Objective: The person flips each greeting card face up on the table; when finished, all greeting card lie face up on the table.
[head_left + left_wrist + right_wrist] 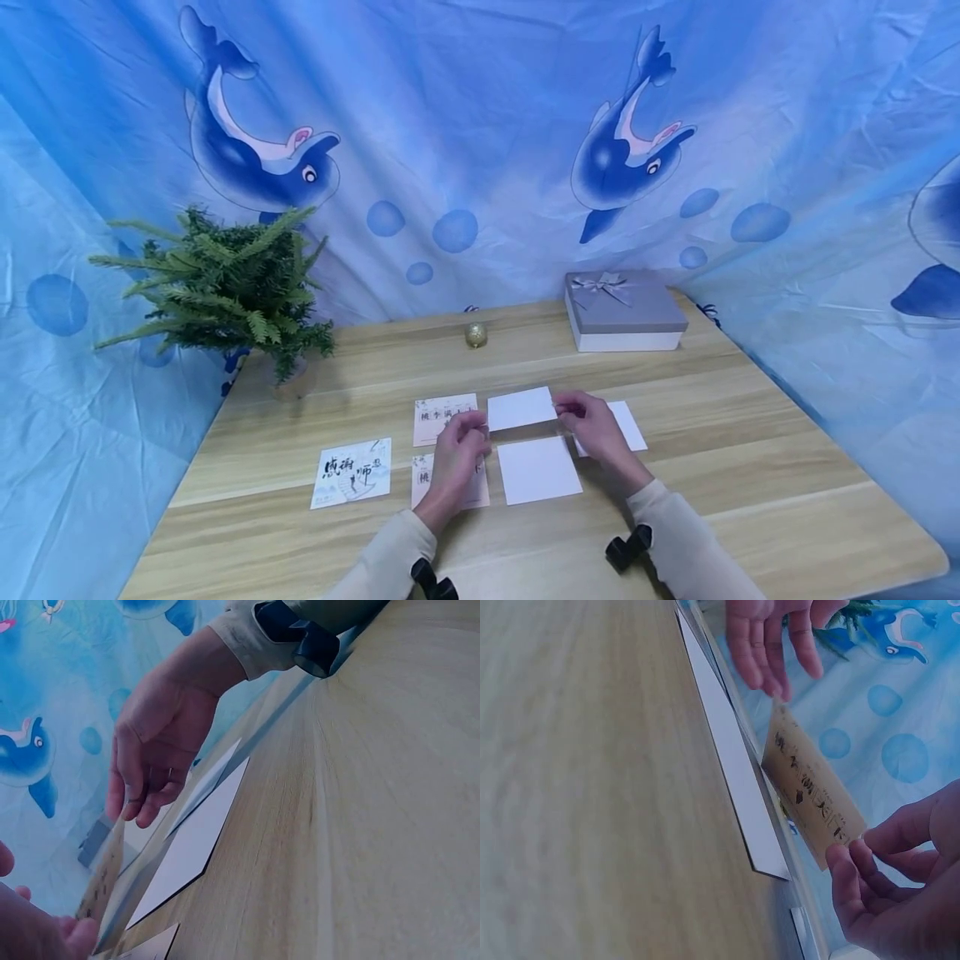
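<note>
1. Presently a thin card (pixel 521 407) is held just above the bench (pixel 750 467), between both hands, its blank white back up in the head view; the right wrist view shows the printed underside (pixel 810 796), tan with dark calligraphy.
2. Left hand (pixel 457 458) pinches the card's left edge with its fingers (pixel 774 646); right hand (pixel 596 429) pinches the right edge, fingers (pixel 849 864) curled at the corner. Gripping opposite edges keeps the sheet flat and leaves both faces free (a judgement).
3. Stock looks stiff and smooth; it holds straight with no sag.
4. Directly below lies a white square card (pixel 538 470), flat on the bench; another white card (pixel 628 425) sits partly under the right hand.
5. Printed cards face up to the left: one (pixel 438 415) behind the left hand, one (pixel 352 472) well apart.
6. Bench is pale wood-grain laminate, matte.
7. Further back: gold ball (pixel 476 334), grey box (pixel 624 310) with ribbon bow, fern (pixel 225 283), dolphin-print blue cloth (pixel 480 125) (creased).
</note>
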A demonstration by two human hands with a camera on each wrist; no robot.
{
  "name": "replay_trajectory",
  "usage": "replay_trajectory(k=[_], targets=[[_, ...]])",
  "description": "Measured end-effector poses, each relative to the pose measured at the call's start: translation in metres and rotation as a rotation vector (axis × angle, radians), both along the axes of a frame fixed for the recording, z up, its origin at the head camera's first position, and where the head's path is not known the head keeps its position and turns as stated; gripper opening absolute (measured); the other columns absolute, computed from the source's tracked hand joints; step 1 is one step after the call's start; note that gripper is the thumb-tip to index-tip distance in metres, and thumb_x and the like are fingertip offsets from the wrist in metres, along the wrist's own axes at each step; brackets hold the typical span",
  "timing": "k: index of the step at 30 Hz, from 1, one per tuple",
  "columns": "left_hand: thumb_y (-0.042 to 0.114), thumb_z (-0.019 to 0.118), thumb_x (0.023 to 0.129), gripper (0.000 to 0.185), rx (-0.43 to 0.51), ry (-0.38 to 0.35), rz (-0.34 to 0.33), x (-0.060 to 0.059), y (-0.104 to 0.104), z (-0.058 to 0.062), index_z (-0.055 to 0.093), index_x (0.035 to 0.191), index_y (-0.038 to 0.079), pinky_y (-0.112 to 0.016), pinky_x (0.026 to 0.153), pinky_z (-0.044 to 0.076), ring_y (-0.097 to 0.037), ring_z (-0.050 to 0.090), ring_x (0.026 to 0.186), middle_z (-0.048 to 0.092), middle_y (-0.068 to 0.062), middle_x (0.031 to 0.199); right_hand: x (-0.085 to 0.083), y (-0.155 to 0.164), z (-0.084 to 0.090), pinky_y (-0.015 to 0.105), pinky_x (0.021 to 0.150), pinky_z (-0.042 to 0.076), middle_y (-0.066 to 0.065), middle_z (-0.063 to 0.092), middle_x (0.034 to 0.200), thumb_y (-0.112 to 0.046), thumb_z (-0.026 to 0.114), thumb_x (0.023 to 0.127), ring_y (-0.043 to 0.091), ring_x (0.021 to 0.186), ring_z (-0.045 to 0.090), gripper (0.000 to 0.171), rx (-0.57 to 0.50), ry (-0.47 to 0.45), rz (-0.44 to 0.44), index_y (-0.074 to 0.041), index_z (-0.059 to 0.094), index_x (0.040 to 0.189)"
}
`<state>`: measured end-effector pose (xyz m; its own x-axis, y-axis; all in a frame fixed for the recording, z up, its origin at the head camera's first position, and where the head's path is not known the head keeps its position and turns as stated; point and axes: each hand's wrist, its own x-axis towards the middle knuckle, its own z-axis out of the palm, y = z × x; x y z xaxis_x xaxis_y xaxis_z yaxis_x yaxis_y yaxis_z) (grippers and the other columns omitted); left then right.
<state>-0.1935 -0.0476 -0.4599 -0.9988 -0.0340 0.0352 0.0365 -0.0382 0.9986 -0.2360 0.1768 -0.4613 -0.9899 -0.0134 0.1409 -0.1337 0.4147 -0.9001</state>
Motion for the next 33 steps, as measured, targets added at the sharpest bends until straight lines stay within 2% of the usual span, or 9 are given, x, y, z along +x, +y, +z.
replay_trajectory(k=[6,11,17,22,29,33], targets=[[-0.002,0.052,0.089,0.036,0.048,0.05,0.001,0.0001,0.0015,0.0002,0.053,0.124,-0.008,-0.042,0.099,0.052,-0.037,0.055,0.115,0.056,-0.026,0.123,0.0032,-0.0013,0.0026,0.028,0.083,0.054,0.012,0.071,0.102,0.006,0.063,0.085,0.024,0.096,0.065,0.024,0.034,0.086,-0.004,0.0,0.07,0.108],[-0.002,0.054,0.09,0.032,0.055,0.087,0.006,0.0009,0.001,0.001,0.054,0.122,-0.007,-0.04,0.1,0.051,-0.039,0.054,0.117,0.055,-0.027,0.124,0.0028,-0.0026,0.0031,0.023,0.079,0.054,0.01,0.071,0.099,0.004,0.066,0.085,0.022,0.093,0.064,0.018,0.018,0.105,-0.012,-0.001,0.07,0.102],[-0.004,0.056,0.091,0.031,0.08,0.138,-0.014,0.0015,0.0004,0.0012,0.053,0.121,-0.009,-0.037,0.101,0.05,-0.04,0.055,0.118,0.055,-0.03,0.125,0.0026,-0.0026,0.0037,0.021,0.074,0.052,0.008,0.07,0.092,-0.001,0.068,0.087,0.019,0.088,0.063,0.01,0.001,0.12,-0.071,-0.004,0.071,0.096],[-0.003,0.054,0.093,0.036,0.08,0.168,-0.057,0.0022,0.0003,-0.0004,0.049,0.128,-0.01,-0.033,0.106,0.046,-0.038,0.051,0.126,0.053,-0.029,0.131,0.0008,-0.0009,0.0033,0.02,0.068,0.05,0.008,0.07,0.091,-0.005,0.068,0.089,0.016,0.085,0.062,0.006,-0.028,0.138,-0.126,-0.005,0.07,0.095],[-0.002,0.05,0.094,0.041,0.03,0.136,-0.117,0.0037,0.0009,-0.0044,0.048,0.134,-0.008,-0.042,0.113,0.038,-0.037,0.047,0.132,0.051,-0.024,0.138,-0.0006,-0.0016,0.0032,0.022,0.057,0.048,0.007,0.065,0.082,-0.011,0.066,0.092,0.022,0.075,0.06,0.006,-0.068,0.07,-0.142,-0.005,0.067,0.095],[-0.001,0.05,0.093,0.042,0.006,0.122,-0.119,0.0036,0.0018,-0.004,0.048,0.135,-0.007,-0.045,0.113,0.037,-0.037,0.046,0.133,0.05,-0.024,0.14,-0.0023,-0.0015,0.003,0.022,0.057,0.047,0.007,0.064,0.08,-0.01,0.066,0.092,0.018,0.071,0.057,0.007,-0.055,0.052,-0.148,-0.004,0.065,0.095]])
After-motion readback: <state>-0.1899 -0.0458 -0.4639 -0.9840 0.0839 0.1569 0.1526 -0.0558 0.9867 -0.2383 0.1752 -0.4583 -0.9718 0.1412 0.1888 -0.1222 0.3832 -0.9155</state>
